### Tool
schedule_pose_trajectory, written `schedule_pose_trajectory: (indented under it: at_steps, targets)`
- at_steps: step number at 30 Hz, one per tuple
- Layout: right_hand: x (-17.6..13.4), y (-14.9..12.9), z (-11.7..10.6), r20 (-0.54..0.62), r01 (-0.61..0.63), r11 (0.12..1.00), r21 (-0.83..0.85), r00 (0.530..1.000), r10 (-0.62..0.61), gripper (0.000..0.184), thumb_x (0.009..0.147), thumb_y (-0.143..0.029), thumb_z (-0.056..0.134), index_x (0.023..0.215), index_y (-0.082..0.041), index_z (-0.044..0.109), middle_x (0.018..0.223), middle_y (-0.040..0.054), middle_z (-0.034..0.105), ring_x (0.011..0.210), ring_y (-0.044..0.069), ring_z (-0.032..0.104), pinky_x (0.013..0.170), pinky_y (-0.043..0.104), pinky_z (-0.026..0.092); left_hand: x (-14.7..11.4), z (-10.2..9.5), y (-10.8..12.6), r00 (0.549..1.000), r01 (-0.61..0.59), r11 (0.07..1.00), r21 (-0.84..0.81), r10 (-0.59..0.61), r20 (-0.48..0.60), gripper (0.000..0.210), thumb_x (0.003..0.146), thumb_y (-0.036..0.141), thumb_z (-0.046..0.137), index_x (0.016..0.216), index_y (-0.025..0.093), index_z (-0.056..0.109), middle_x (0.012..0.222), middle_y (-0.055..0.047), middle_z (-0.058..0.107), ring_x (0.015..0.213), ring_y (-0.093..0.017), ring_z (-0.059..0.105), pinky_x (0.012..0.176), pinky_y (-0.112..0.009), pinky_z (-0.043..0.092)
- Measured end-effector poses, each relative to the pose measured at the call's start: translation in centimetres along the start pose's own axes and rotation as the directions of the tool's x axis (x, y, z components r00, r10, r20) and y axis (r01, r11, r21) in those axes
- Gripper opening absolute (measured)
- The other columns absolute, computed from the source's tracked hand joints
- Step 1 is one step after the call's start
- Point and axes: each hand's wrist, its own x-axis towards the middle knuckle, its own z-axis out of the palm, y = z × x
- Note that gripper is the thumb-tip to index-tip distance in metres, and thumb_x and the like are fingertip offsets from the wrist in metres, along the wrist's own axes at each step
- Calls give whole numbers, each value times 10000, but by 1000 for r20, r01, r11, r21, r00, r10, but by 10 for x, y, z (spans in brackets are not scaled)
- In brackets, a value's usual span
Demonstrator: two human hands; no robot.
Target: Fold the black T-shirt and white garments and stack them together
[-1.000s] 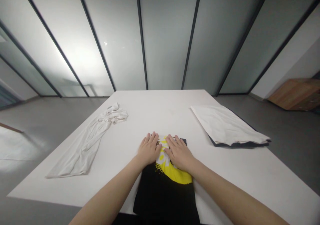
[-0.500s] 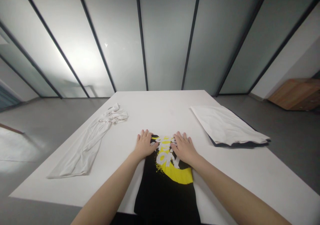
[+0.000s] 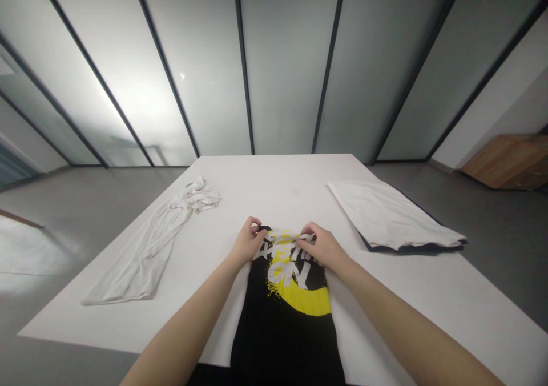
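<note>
A black T-shirt [image 3: 282,340] with a yellow and white print lies in a narrow folded strip at the near middle of the white table [image 3: 274,189]. At its far left corner, my left hand [image 3: 247,242] pinches the fabric edge between thumb and fingers. My right hand [image 3: 320,243] grips the far right corner in the same way, fingers curled over the edge. Between the two hands the far edge is slightly bunched. The shirt's near end reaches the table's front edge, and its lowest part runs out of the picture.
On the left lies a crumpled, elongated white garment [image 3: 141,257]. A flat stack of folded clothes [image 3: 385,214], white on top of dark, lies at the right. Behind the table stand frosted glass panels [image 3: 286,66], and a wooden cabinet [image 3: 509,160] is at far right.
Both hands were lying flat on the shirt's far end with fingers stretched. Now their fingers have curled in and pinch the far corners, and the edge is slightly gathered.
</note>
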Motion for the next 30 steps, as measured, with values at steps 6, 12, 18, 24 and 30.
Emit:
schedule_pose_trajectory:
  at_steps: [6,12,18,24,30]
  targets:
    - [9,18,-23,394,-483,812,327,851,347,482,737,-536,891,1015,-182,718,767,26,730,563,149,614,534,268,480,-4,0,5,975,206,918,-340,-221,-6,542,860,492,803,1249,237,525,864,-18,773,719,-184,740,664,-285,576]
    - [4,12,-10,296,-400,503,766,914,277,409,710,-307,947,1022,-212,700,976,46,799,822,194,762,750,284,626,-11,-9,13,839,507,812,-289,-388,382,521,767,443,934,1118,117,728,1070,-168,809,1008,-288,784,899,-389,637]
    - [2,13,-5,585,-604,199,772,797,149,389,932,-288,729,1289,-168,633,1183,133,785,1078,249,777,1049,416,590,-18,-8,17,870,456,775,-439,-283,404,453,859,416,874,1194,141,744,1186,-179,793,1120,-299,769,1033,-434,608]
    - [8,12,-8,608,-619,245,746,783,128,394,1076,-406,474,1287,-113,633,1292,193,745,1237,260,719,1170,441,491,-11,-4,15,877,466,720,-514,-300,374,360,955,411,762,1173,125,738,1196,-185,789,1109,-291,774,1052,-429,601]
    - [4,11,-9,583,-587,184,788,808,84,468,1088,-518,423,1348,-186,625,1305,135,758,1246,273,715,1158,502,495,-10,-13,13,859,494,693,-525,-293,421,463,959,490,743,1269,148,713,1282,-179,764,1185,-299,746,1091,-441,575]
